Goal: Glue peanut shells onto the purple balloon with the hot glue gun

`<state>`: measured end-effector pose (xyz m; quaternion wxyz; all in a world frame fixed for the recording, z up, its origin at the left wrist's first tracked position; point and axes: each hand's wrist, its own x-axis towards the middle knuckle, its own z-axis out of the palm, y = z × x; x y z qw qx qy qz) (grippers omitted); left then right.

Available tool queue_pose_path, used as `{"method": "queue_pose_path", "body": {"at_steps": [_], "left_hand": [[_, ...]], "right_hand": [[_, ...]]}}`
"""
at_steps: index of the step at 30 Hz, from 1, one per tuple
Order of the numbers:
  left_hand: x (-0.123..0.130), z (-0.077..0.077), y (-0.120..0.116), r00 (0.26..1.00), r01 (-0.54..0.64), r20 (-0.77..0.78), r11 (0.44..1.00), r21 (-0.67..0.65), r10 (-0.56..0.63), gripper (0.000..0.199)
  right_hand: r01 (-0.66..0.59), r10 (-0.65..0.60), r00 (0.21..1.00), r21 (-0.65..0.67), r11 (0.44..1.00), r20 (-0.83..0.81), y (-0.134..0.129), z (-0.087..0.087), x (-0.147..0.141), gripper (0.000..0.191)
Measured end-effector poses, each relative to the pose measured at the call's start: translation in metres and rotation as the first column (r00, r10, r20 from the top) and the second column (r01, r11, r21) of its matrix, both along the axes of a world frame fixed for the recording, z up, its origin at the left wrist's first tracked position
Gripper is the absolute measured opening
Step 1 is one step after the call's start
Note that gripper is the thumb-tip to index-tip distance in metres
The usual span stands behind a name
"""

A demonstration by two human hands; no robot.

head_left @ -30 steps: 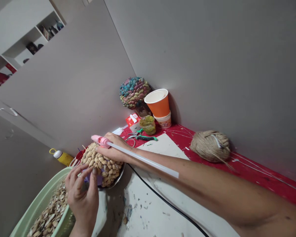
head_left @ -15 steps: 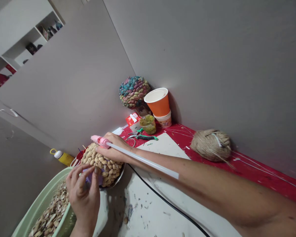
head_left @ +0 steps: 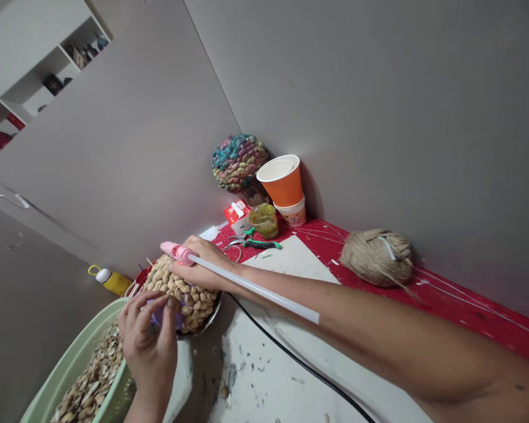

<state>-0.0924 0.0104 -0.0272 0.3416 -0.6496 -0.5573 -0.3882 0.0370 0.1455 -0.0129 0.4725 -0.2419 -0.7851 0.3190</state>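
My right hand (head_left: 203, 255) is wrapped round a pink glue gun (head_left: 176, 251), with a long whitish glue stick (head_left: 255, 288) jutting from its back over my forearm. Its nozzle end points at a ball covered in peanuts (head_left: 196, 299), which rests in a metal bowl (head_left: 216, 311). A bare purple patch (head_left: 176, 320) shows on the near side of the ball. There my left hand (head_left: 147, 335) has thumb and fingers pinched together against the ball; what lies between the fingertips is hidden.
At left stands a green basket (head_left: 70, 352) of shells. A black cable (head_left: 282, 352) crosses the white table. Behind are green-handled pruning shears (head_left: 260, 244), a stained plastic cup (head_left: 263, 221), an orange paper cup (head_left: 284, 185), a coloured ball (head_left: 239, 163) and twine (head_left: 376, 257).
Both hands keep nearly the same pose at the peanut-covered ball. The whole view has shifted very slightly.
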Motion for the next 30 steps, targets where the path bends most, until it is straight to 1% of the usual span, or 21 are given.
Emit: {"method": "queue_pose_path", "body": {"at_steps": [5, 10, 14, 16, 18, 20, 22, 24, 26, 28, 30], "left_hand": [[0.003, 0.0, 0.003, 0.998, -0.021, 0.066, 1.0, -0.009, 0.022, 0.007], [0.001, -0.001, 0.003, 0.993, -0.013, 0.118, 1.0, -0.015, 0.015, 0.009], [0.001, -0.002, -0.001, 0.986, -0.005, 0.169, 0.999, 0.046, -0.003, 0.009], [0.002, -0.004, -0.004, 0.991, -0.015, 0.131, 0.996, 0.085, 0.004, 0.015], [0.001, -0.008, -0.005, 0.998, -0.039, 0.05, 0.995, 0.087, 0.034, 0.034], [-0.001, -0.014, -0.004, 0.997, -0.068, -0.044, 0.997, 0.047, 0.071, 0.056], [-0.004, -0.021, -0.001, 0.987, -0.095, -0.136, 0.994, -0.048, 0.088, 0.069], [-0.007, -0.026, 0.002, 0.973, -0.119, -0.214, 0.982, -0.144, 0.086, 0.074], [-0.009, -0.028, 0.003, 0.965, -0.135, -0.248, 0.971, -0.196, 0.085, 0.076], [-0.007, -0.026, -0.001, 0.973, -0.122, -0.219, 0.973, -0.196, 0.078, 0.076], [-0.004, -0.021, -0.008, 0.988, -0.085, -0.142, 0.98, -0.179, 0.06, 0.074]], "right_hand": [[0.0, 0.0, 1.0, 0.01, 1.0, -0.006, 0.001, -0.001, -0.002, 0.018], [-0.006, 0.006, 1.0, 0.015, 1.0, -0.004, 0.0, 0.002, 0.001, 0.022], [-0.004, 0.004, 1.0, -0.001, 1.0, 0.004, -0.001, 0.002, 0.002, 0.022], [-0.005, 0.005, 1.0, -0.008, 1.0, 0.006, -0.001, 0.002, 0.002, 0.019], [-0.009, 0.009, 1.0, -0.01, 1.0, 0.006, -0.001, 0.002, 0.002, 0.017], [-0.01, 0.01, 1.0, -0.009, 1.0, 0.007, -0.001, 0.002, 0.002, 0.016], [-0.003, 0.003, 1.0, -0.007, 1.0, 0.007, -0.001, 0.002, 0.002, 0.018], [0.001, -0.001, 1.0, -0.004, 1.0, 0.008, 0.0, 0.002, 0.002, 0.018], [0.001, 0.0, 1.0, -0.007, 1.0, 0.006, 0.0, 0.001, 0.002, 0.018], [-0.002, 0.002, 1.0, -0.015, 1.0, -0.001, -0.001, 0.001, 0.002, 0.018], [-0.005, 0.005, 1.0, -0.023, 1.0, -0.01, -0.002, 0.002, 0.003, 0.018]]}}
